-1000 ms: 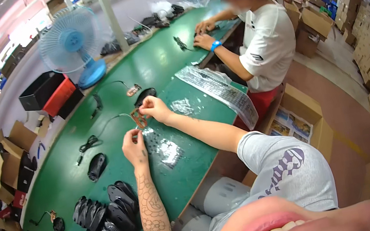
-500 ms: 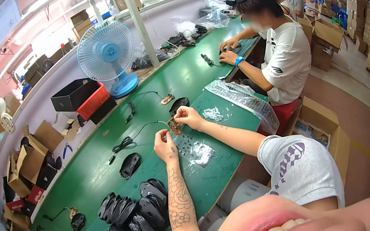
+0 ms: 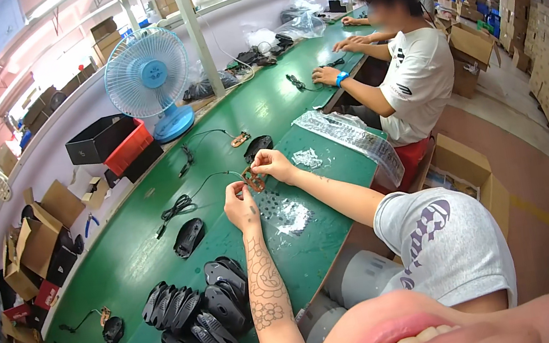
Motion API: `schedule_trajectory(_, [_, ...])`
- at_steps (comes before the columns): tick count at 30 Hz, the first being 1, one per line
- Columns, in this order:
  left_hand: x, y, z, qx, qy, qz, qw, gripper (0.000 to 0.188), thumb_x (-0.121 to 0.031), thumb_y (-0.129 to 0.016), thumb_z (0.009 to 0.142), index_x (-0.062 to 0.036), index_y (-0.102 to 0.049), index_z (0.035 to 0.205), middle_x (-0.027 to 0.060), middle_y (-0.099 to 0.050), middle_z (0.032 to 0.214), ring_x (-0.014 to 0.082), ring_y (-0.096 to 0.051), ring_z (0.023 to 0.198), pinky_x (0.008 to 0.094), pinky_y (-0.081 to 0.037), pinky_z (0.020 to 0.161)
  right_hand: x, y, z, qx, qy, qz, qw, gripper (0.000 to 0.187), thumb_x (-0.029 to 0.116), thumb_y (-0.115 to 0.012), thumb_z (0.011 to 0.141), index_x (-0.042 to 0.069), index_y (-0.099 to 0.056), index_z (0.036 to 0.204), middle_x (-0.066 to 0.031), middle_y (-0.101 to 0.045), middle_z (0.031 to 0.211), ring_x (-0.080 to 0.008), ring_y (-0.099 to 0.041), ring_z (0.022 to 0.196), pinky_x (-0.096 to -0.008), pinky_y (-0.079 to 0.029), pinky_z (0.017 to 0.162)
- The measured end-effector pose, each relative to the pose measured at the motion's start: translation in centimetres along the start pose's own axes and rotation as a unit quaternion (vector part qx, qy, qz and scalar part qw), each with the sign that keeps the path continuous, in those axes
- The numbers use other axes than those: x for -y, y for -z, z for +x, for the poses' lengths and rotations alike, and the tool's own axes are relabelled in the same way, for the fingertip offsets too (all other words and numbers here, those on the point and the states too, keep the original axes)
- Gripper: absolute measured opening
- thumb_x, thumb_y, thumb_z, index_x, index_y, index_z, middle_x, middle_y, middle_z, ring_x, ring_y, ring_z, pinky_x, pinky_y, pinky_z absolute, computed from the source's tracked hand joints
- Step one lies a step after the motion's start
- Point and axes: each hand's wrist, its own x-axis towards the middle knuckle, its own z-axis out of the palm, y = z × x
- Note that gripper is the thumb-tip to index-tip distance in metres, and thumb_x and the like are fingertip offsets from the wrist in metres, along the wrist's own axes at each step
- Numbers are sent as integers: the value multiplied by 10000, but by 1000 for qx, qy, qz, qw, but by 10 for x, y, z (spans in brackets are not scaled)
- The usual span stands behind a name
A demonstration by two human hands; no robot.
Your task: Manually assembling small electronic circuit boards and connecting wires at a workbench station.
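My right hand (image 3: pixel 273 166) pinches a copper-brown mouse circuit board (image 3: pixel 256 181) above the green table. A thin cable runs from the board to a black coil (image 3: pixel 178 209) on its left. My left hand (image 3: pixel 242 206) is closed at the board's left side, thumb and finger pressed together; what they grip is too small to make out. Beneath the hands lie several small dark pieces (image 3: pixel 270 205) and a clear plastic sheet (image 3: pixel 293 218). One black mouse shell (image 3: pixel 189 238) lies left of my left hand, another (image 3: pixel 257 147) just beyond my right.
Black mouse shells (image 3: pixel 192 330) are heaped near my left forearm. More wired boards (image 3: pixel 106 317) lie far left. A blue fan (image 3: pixel 153 75), black and red bins (image 3: pixel 128 145) and a bubble-wrap strip (image 3: pixel 349 141) stand or lie around. A co-worker (image 3: pixel 413 68) sits at right.
The whole view has shifted slightly. My hands stay together at the circuit board, which has tilted a little. The co-worker's hands have moved apart, one reaching farther along the table.
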Motion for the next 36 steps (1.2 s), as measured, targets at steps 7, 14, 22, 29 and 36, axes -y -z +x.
schedule_trajectory(7, [19, -2, 5, 28, 23, -25, 999, 78, -132, -631, 830, -109, -617, 903, 39, -643, 730, 234, -598, 637, 355, -459, 597, -19, 13, 2, 1, 23, -32, 999, 146, 4, -690, 792, 79, -581, 852, -34, -654, 859, -104, -556, 701, -224, -469, 665])
schedule_trajectory(14, [28, -25, 8, -44, 10, 2, 999, 88, -201, -652, 802, -123, -611, 807, 28, -627, 649, 295, -586, 581, 402, -454, 567, -19, 30, 10, -17, -36, -36, 999, 94, 6, -685, 862, 62, -616, 893, -69, -684, 949, -135, -630, 808, -229, -509, 708])
schedule_trajectory(22, [10, -31, 4, 12, 56, -17, 998, 116, -116, -650, 800, -60, -549, 790, 57, -590, 691, 269, -533, 559, 391, -451, 580, -37, 41, 15, -58, -6, -51, 997, 105, 3, -661, 869, 58, -581, 910, -68, -666, 904, -127, -604, 739, -221, -499, 681])
schedule_trajectory(29, [-19, -8, 16, 156, 120, 148, 969, 77, -34, -604, 769, -79, -551, 803, 67, -572, 783, 285, -541, 680, 378, -469, 726, -51, 38, 10, 18, 56, -40, 997, 85, 8, -642, 879, 50, -599, 939, -68, -666, 904, -123, -602, 738, -218, -500, 680])
schedule_trajectory(36, [-1, -12, 12, 93, -44, 56, 993, 93, -14, -578, 764, -91, -558, 811, 66, -588, 850, 288, -571, 761, 377, -458, 796, -19, 33, 2, 54, 82, -33, 995, 75, 11, -639, 885, 47, -623, 949, -69, -675, 931, -126, -617, 778, -223, -509, 699])
